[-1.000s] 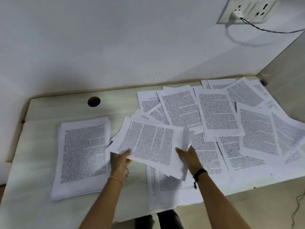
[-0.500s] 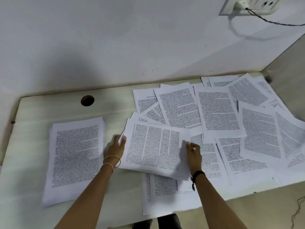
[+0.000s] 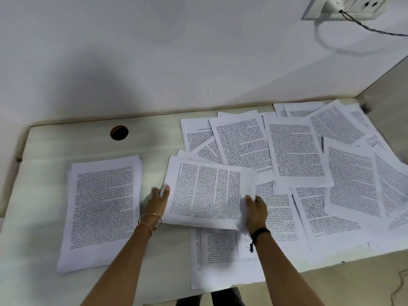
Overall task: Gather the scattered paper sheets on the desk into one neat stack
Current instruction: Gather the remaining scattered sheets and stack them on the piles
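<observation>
The thumb of our left hand lies on top of the left edge of a small bundle of sheets with the fingers tucked under it, so this hand pinches the bundle. Our right hand curls its fingers round the bundle's near right corner and grips it there. The bundle, printed in columns and turned sideways to us, sits between our two hands over other pages. We cannot tell whether it rests on them or is lifted clear.

A thin bangle circles our left wrist and a black thread our right.

Just left of our left hand the stack lies on the desk, roughly squared with its edges slightly fanned, apart from the bundle. Behind and to the right of the bundle the scattered sheets overlap at many angles, covering the desk's right half up to the wall. A few lie beneath the bundle and hang over the desk's near edge.

Farther out, a round cable hole opens in the desk behind the stack. At the top right a wall socket carries a white plug with a dark cord.
</observation>
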A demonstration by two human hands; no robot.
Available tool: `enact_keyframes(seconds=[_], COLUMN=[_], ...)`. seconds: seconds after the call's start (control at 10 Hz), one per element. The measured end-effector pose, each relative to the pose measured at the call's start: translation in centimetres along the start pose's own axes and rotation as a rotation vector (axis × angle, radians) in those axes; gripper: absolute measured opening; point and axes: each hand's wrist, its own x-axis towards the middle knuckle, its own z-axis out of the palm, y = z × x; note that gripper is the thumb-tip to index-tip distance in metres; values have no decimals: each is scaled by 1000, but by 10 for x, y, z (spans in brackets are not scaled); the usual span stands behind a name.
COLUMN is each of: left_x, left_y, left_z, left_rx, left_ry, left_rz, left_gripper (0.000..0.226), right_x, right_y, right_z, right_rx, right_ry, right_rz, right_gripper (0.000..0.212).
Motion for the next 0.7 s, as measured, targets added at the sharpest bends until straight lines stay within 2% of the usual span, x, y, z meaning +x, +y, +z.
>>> enact_keyframes(seconds=[0.1,0.2,0.3,0.4,0.5,0.6,0.7], left_x=[1,-2,-10,-20,-13,-14,-15], left_y=[-10,-23,-24,-3,-1,-4,-10], left_z=[-5,-12,-3,5,2,-5,-5], left_rx=[-347,-481,-593,-490,-568,-445,-377], left_ry=[51,234,240,119,36,-15,-75], left_rz=[135,234,238,202,11,27,50], left_gripper=[63,61,65,43,55,59,57], right_x=[-3,-15,-28,-41,-39,-21,-7], right_y=[-1,-1,3,-4,-13,-26,-36], right_z=[5,11,11,6,0,1,17], right_rx=[108,223,306,164,110,212,14], right_ry=[30,-96,-314,-690,-754,-593,-574], right_rz=[174,255,264,254,191,62,-62], right_gripper=[19,13,16,12,10,46,36])
